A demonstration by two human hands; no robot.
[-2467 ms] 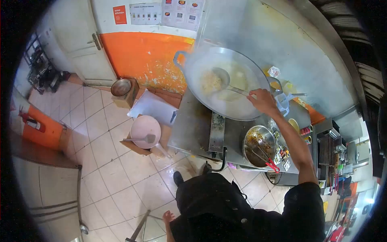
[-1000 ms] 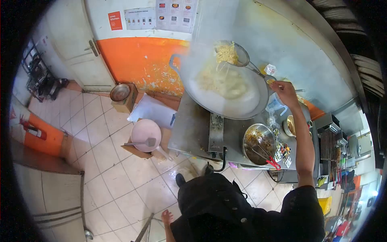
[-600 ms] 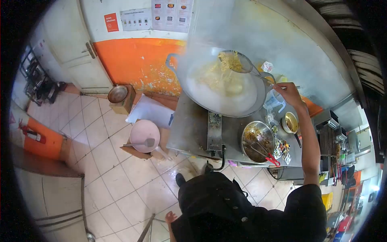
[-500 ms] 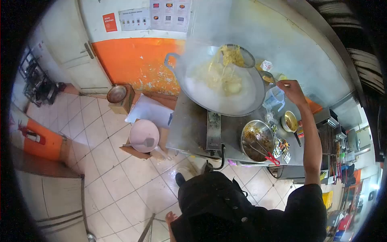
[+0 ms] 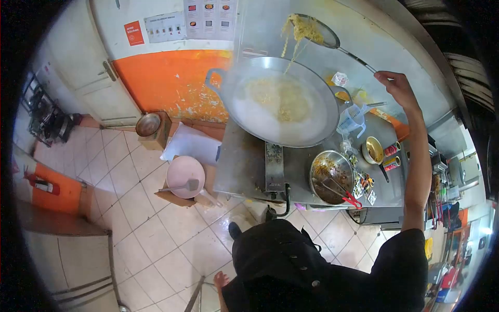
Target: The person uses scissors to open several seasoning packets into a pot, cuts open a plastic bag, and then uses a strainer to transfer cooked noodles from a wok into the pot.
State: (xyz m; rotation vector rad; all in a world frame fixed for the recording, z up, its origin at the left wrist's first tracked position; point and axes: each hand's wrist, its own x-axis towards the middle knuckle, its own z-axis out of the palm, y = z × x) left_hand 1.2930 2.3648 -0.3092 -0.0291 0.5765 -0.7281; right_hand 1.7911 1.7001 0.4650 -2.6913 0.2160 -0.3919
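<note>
My right hand [image 5: 397, 87] is closed round the handle end of a wire strainer [image 5: 356, 58], held high at the back right. Yellow noodles [image 5: 306, 29] lie in its mesh, and several strands hang from it toward the wok. Below stands a large wok [image 5: 228, 106] of pale, steaming liquid, with more noodles [image 5: 293, 106] in it. Down at my side, near the floor, my left hand [image 5: 221, 280] hangs with its fingers loosely apart, holding nothing.
Right of the wok are a clear measuring jug [image 5: 351, 120], a small pan [image 5: 372, 151] and a steel bowl [image 5: 318, 183] with red-handled tongs [image 5: 350, 199]. Packets and cans lie beside them. On the floor to the left sits a pink basin [image 5: 179, 169] with a spatula [image 5: 191, 185].
My right hand has lifted the strainer of noodles up and to the right, away from the wok; fewer strands now hang down. My left hand has hardly moved.
</note>
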